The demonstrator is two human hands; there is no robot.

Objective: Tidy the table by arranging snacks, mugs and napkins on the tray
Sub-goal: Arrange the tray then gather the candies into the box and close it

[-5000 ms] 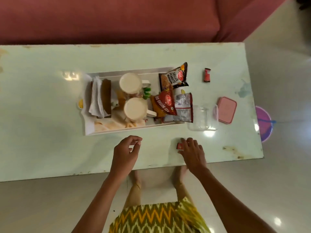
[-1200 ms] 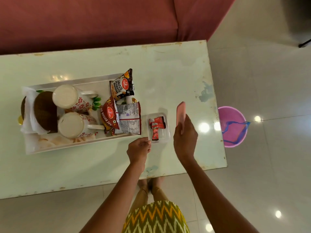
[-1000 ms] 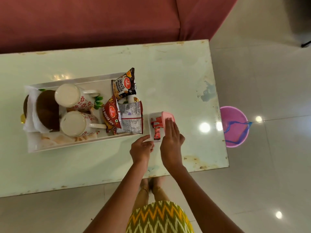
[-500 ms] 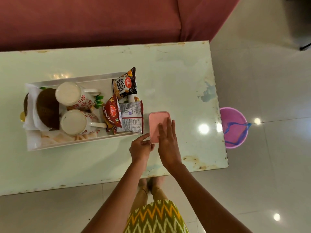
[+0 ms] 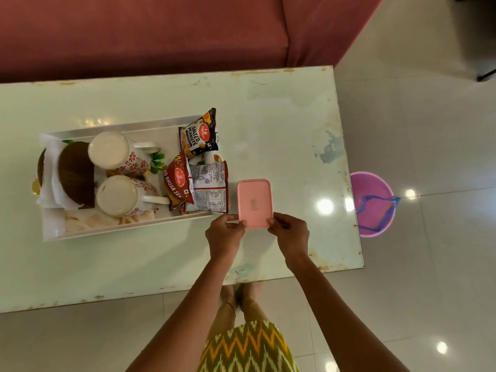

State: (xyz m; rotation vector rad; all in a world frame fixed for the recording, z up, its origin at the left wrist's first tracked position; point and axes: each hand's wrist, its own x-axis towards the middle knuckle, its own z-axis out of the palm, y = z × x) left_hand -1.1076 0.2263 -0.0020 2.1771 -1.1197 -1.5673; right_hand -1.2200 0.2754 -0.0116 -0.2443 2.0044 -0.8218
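A small box with a pink lid (image 5: pixel 254 202) sits on the table just right of the white tray (image 5: pixel 128 226). My left hand (image 5: pixel 225 235) grips its near left corner and my right hand (image 5: pixel 290 233) grips its near right corner. The tray holds two floral mugs (image 5: pixel 111 150) (image 5: pixel 120 196), white napkins in a brown holder (image 5: pixel 73 174), and snack packets: salted peanuts (image 5: pixel 200 134), a red bhujia pack (image 5: pixel 178 181) and a silver-backed pack (image 5: pixel 210 190). The lid hides what is inside the box.
The pale table (image 5: pixel 281 124) ends close to my hands at the near edge and at the right edge. A pink bucket (image 5: pixel 374 204) stands on the floor to the right. A red sofa (image 5: pixel 161 30) runs behind the table.
My right hand brought the pink lid down onto the clear box with red sachets. Both hands then shifted to grip the closed box at its near corners.
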